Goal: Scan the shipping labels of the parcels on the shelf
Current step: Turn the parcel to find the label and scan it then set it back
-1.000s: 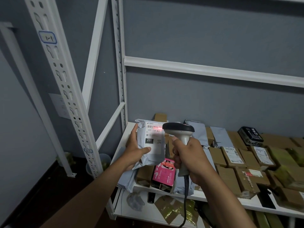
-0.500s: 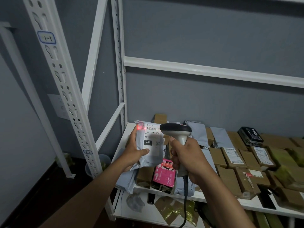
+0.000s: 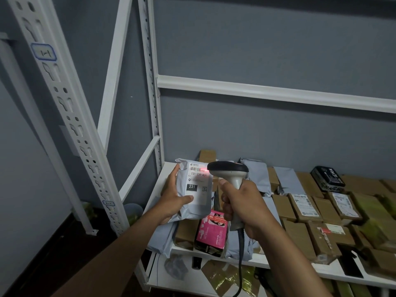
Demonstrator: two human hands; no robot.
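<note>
aiming scanner (image 3: 230, 175) at held parcel (image 3: 194, 190)

The mailer (image 3: 190, 196) is pale grey with a white label (image 3: 199, 185) printed in black, a black block reading 231, and a red glow across its barcode; the scanner (image 3: 230, 174) has a black head on a light grey handle. Below sits a bright pink box (image 3: 211, 232), beside plain brown cartons (image 3: 300, 232), some with white labels, and a black packet (image 3: 326, 178) with white lettering. The rack (image 3: 267, 93) is white against a flat blue-grey wall (image 3: 267, 43).
</note>
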